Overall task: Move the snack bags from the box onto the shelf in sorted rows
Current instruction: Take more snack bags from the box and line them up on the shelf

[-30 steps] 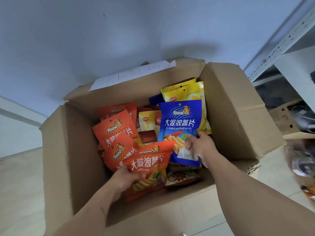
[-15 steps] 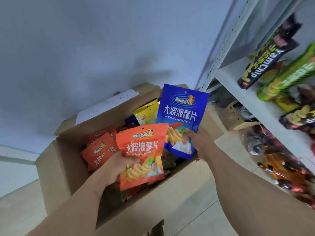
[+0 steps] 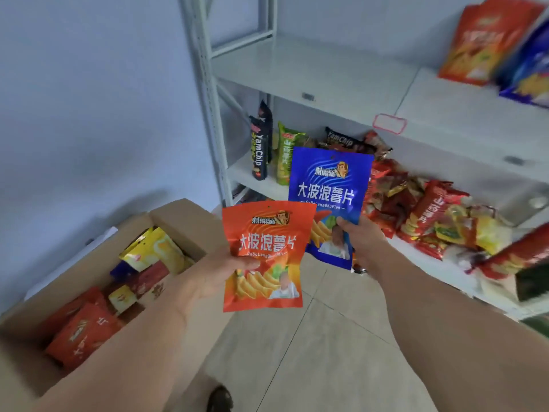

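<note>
**Two bags in transit from box to shelf**

The left hand (image 3: 208, 272) holds one orange snack bag (image 3: 266, 254) by its left edge, thumb on the printed face and fingers curled behind. The right hand (image 3: 361, 242) holds one blue snack bag (image 3: 328, 197) by its lower right corner, thumb on the front. Both bags are upright with their faces toward the camera, clear of the cardboard box (image 3: 178, 215) and in the air in front of the shelf unit (image 3: 326, 75). The orange bag overlaps the lower left corner of the blue one in this view; whether they touch cannot be told.

Judgement: one colour per hand keeps the two kinds apart, so each can go to its own row. Holding by an edge leaves the print readable for sorting.

Count in hand: two bags, one orange, one blue.

The box, at lower left, is open and still holds bags: at least two orange (image 3: 86, 334) near its front wall, two yellow (image 3: 160, 251) toward its back corner, and some red and dark blue ones partly hidden. An exact count is not possible.

On the upper shelf board, near its right end, stand at least one orange bag (image 3: 481, 40) and blue ones (image 3: 531, 72), blurred; the left part of that board is bare. On the lower board, two tall bags stand at the left end, one black (image 3: 260, 144) and one green (image 3: 286, 156), with a loose heap of red and yellow packets (image 3: 424, 215) along to the right.
</note>
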Motion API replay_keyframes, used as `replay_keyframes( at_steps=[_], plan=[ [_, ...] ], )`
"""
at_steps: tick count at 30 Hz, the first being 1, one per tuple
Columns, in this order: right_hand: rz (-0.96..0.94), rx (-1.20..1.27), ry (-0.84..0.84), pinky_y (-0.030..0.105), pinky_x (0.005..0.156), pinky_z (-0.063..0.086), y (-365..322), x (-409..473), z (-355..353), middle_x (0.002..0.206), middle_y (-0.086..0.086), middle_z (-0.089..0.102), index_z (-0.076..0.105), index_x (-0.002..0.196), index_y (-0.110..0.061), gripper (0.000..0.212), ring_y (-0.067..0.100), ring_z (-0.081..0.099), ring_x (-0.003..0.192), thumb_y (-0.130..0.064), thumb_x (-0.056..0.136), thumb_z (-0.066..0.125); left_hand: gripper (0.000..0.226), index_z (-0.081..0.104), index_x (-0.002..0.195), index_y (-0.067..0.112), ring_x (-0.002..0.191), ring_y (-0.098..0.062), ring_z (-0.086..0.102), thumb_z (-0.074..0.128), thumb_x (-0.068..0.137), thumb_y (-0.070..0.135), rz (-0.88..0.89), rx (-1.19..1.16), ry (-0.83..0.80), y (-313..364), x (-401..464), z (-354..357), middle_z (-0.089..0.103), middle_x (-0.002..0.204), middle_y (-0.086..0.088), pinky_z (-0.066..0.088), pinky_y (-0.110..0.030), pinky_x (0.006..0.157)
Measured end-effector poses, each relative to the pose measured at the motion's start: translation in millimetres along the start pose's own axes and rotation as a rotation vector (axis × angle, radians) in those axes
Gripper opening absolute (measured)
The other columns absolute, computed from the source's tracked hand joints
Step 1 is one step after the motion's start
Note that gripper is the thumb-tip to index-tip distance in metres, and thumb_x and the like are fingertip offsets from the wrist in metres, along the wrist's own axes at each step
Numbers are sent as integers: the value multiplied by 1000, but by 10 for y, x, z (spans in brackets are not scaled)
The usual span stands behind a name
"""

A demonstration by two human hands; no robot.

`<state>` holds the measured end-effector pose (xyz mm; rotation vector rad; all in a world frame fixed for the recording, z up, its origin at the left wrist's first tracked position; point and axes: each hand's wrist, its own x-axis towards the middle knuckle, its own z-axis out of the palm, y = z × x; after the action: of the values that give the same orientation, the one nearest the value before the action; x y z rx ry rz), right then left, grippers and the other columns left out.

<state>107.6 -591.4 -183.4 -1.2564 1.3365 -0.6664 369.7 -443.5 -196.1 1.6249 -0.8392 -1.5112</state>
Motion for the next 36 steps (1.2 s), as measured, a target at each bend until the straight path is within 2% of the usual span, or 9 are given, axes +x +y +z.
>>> replay_keyframes(
  at_steps=[4,6,11,16,19,22,27,31,36],
  plan=[
    [-48,8,119,42,75,47,-82,-489,-1151,62,10,59,58,81,-8,25,26,53,64,-18,102,49,41,70,118,17,109,-27,70,80,80,7,89,113,-114,430,-106,1013,76,113,-6,50,-44,102],
    [-50,18,186,42,77,48,-83,-714,-1695,62,9,60,58,77,-8,29,26,54,66,-19,102,50,43,68,122,17,108,-23,70,78,81,5,146,145,-152,619,-139,1500,77,112,-2,49,-42,102],
    [-52,85,338,45,79,49,-103,-1098,-2825,65,11,61,57,71,-8,35,27,55,68,-20,103,50,31,73,110,25,104,-13,69,77,83,10,204,252,-281,1065,-176,2553,78,107,6,47,-32,93],
    [-35,143,472,47,83,54,-89,-1086,-3655,67,9,65,59,76,-10,31,29,60,72,-26,103,53,38,72,118,22,115,-22,67,80,82,12,206,276,-370,1377,160,3250,75,117,0,42,-47,111],
    [-25,161,517,52,90,54,-161,-852,-4083,68,9,66,60,78,-12,30,31,61,76,-29,102,54,40,73,118,19,118,-26,65,81,80,11,199,254,-385,1609,476,3599,75,117,-2,39,-52,114],
    [-66,173,529,54,90,53,-375,-495,-4439,66,8,65,59,75,-12,32,31,59,75,-26,102,53,39,73,118,22,118,-23,65,81,81,13,236,279,-403,1954,881,3863,75,117,0,38,-52,115],
    [-102,182,542,49,89,55,-824,290,-5015,78,10,68,59,75,-12,31,32,65,81,-29,101,56,54,76,112,25,118,-25,65,94,61,35,257,293,-427,2687,1595,4197,75,118,-1,36,-52,115],
    [-131,232,509,53,88,57,-1159,949,-5388,78,8,71,61,83,-13,24,38,71,91,-30,99,59,46,72,117,16,113,-29,68,85,74,22,268,284,-391,3276,2104,4415,75,115,-6,42,-54,112],
    [-124,266,487,54,87,58,-1322,1775,-5757,92,2,76,62,94,-22,13,31,74,90,-34,94,67,39,71,117,17,111,-28,70,79,79,18,294,273,-373,3783,2699,4694,76,115,-6,45,-51,109]
  ],
)
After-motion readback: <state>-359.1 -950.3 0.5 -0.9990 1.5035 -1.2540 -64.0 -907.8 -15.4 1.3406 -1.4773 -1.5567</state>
